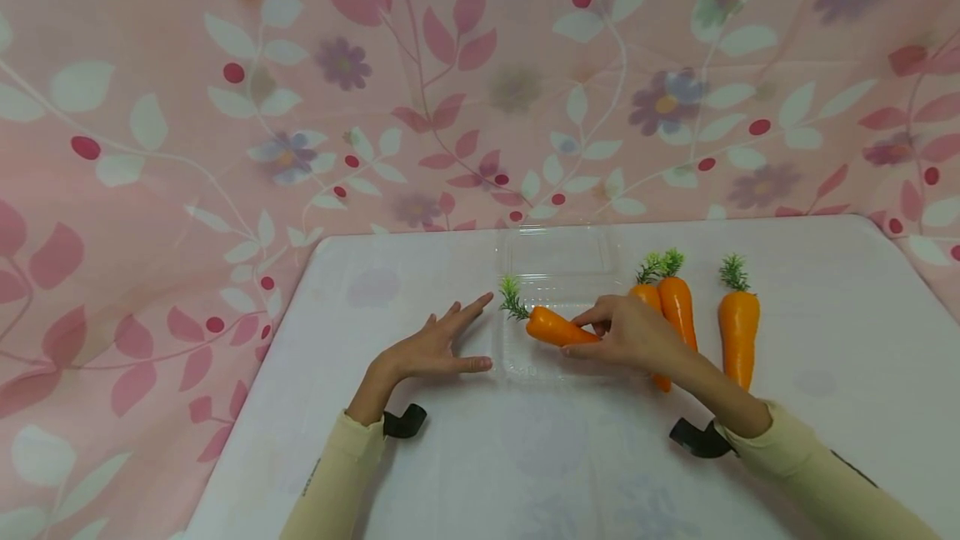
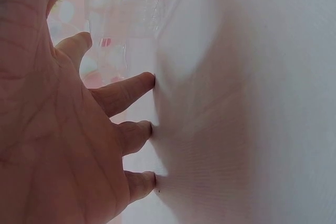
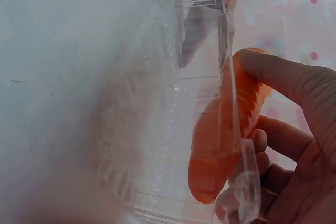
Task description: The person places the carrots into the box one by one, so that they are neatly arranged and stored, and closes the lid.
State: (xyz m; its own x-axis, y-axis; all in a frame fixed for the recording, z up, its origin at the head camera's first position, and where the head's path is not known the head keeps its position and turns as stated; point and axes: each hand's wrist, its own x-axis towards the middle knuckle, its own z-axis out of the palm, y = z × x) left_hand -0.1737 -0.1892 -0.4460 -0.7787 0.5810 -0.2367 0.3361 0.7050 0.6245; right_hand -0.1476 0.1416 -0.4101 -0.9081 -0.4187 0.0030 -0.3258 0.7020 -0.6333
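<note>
Slightly aslant, the carrot (image 1: 555, 327) points its leaves (image 1: 513, 298) leftward, right hand (image 1: 632, 330) pinching it, left hand (image 1: 431, 348) spread

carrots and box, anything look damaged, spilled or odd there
Nothing stands out: no visible spill or damage. The box is open with its lid back, and the held carrot slants in the right hand. The other carrots, partly hidden, look whole where visible.

1 carrot (image 1: 552, 326) in right hand (image 1: 641, 333)
</note>
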